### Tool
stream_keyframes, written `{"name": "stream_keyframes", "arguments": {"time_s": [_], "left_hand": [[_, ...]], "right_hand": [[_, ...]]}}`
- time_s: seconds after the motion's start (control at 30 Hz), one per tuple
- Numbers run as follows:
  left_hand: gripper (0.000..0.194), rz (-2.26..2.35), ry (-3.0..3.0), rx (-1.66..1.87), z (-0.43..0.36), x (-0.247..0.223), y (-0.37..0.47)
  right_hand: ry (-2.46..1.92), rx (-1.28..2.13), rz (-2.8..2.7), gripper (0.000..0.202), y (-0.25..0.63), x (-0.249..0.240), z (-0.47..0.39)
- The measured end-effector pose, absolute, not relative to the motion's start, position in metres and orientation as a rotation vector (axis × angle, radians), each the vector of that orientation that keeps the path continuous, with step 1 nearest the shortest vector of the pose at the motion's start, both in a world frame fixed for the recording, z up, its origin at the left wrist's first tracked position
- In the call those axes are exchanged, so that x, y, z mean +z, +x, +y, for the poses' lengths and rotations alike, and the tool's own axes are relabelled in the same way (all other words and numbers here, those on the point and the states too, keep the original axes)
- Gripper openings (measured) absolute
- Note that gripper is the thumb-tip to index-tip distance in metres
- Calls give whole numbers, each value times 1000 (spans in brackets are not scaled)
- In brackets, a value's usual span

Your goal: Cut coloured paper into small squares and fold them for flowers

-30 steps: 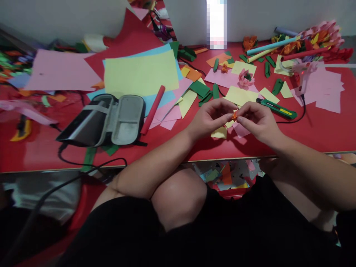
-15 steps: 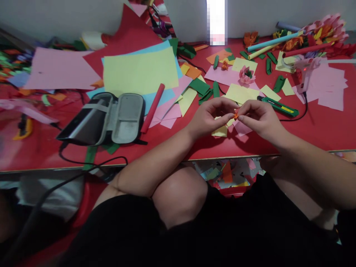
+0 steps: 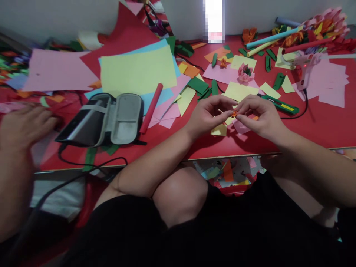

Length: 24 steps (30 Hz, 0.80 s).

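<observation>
Head view: tiny orange paper piece [image 3: 234,114] sits between both hands' fingertips — neither's nearer. Left hand [image 3: 204,114] is on one side, right hand [image 3: 261,114] on the other, fingers pinching it. Too small to tell where it points or its long axis. Red table [image 3: 328,128] underneath, green cutter [image 3: 282,105] just past the right hand.

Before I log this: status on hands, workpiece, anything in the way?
Left hand, right hand: both pinching orange paper piece. Piece partly hidden, exact shape unclear. Nothing seen blocking; green cutter just beyond right hand, another person's hand far left.
</observation>
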<state>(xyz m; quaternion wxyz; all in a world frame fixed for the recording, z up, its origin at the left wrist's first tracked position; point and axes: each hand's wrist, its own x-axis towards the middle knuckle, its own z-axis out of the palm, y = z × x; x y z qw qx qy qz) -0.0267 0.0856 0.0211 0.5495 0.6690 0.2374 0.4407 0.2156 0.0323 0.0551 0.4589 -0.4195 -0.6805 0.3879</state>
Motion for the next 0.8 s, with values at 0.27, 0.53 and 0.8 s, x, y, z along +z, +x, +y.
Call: {"name": "stream_keyframes", "arguments": {"time_s": [0.27, 0.53, 0.8], "left_hand": [[56, 592, 1593, 1046, 85, 22, -28], [59, 598, 1581, 1081, 84, 28, -25], [60, 608, 1547, 1021, 86, 26, -27]], "right_hand": [[-1131, 1097, -1593, 26, 216, 53, 32], [-1151, 1238, -1572, 37, 221, 57, 35], [-1061, 1232, -1547, 39, 223, 59, 37]]}}
